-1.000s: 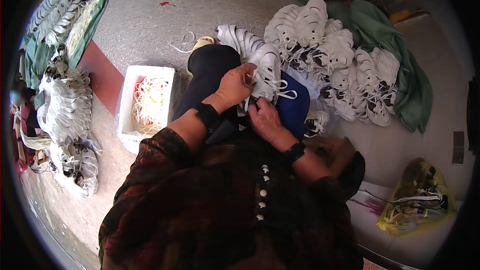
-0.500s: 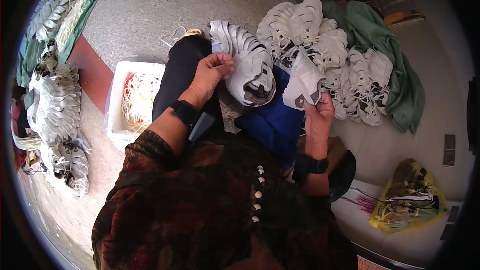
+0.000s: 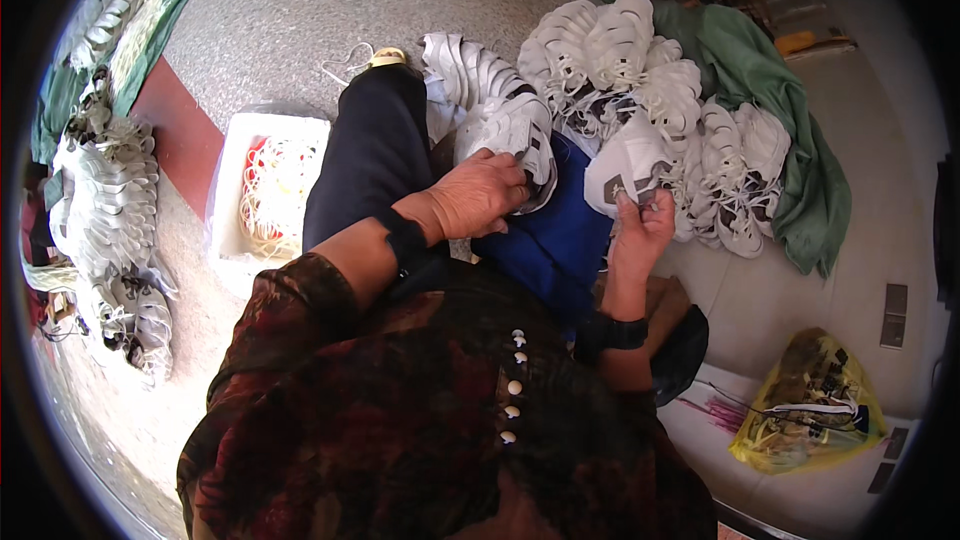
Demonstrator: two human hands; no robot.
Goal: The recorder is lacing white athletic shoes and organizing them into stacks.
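Note:
Across my lap runs a nested row of white shoe uppers (image 3: pixel 478 75), its nearest shoe upper (image 3: pixel 505 130) facing me with a dark collar opening. My left hand (image 3: pixel 480 192) has its fingers curled at that opening and grips the edge; the fingertips are partly hidden. To the right, my right hand (image 3: pixel 642 228) pinches the lower edge of a single white shoe upper (image 3: pixel 628 162) between thumb and fingers. This one has a grey patch and hangs in front of a heap of laced white shoe uppers (image 3: pixel 610 45). Blue cloth (image 3: pixel 560 230) lies between my hands.
On the left stands a white box (image 3: pixel 225 175) of pale laces (image 3: pixel 272 200). Beyond it are more stacked shoe uppers (image 3: pixel 105 200). Green cloth (image 3: pixel 760 90) edges the right heap. A yellow plastic bag (image 3: pixel 800 420) of scraps sits at lower right.
My left hand has come down and right onto the nearest upper of the row. My right hand has moved slightly right with its upper, which is now turned more upright.

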